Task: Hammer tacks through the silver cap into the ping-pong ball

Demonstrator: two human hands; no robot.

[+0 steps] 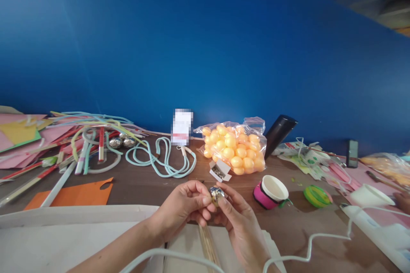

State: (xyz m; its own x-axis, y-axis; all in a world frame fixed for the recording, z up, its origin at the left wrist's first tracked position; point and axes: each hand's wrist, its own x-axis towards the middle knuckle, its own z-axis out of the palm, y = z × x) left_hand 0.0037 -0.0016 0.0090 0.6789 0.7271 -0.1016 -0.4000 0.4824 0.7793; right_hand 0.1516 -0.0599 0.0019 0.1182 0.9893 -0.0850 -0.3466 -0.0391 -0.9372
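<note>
A small shiny silver ball [216, 195] with a yellowish underside is held between my hands, above the front of the table. My right hand [240, 219] grips it from the right, thumb in front and fingers behind. My left hand [188, 202] is closed in a pinch, thumb and fingertips against the ball's left side; whether something small is also between them is hidden. Just beyond my hands, a small open white box [220, 170] contains tiny metal pieces. Thin wooden sticks [209, 245] lie below my hands. Several similar silver balls [123, 140] rest at the left.
A clear bag of orange balls [235, 149] stands behind the box. Right of it are a black cylinder [280, 134], a pink-wrapped cup [270, 192] and green tape [317, 196]. Light-blue cord [163, 158] and orange paper [72, 192] lie left. A white cable [310, 245] crosses the front.
</note>
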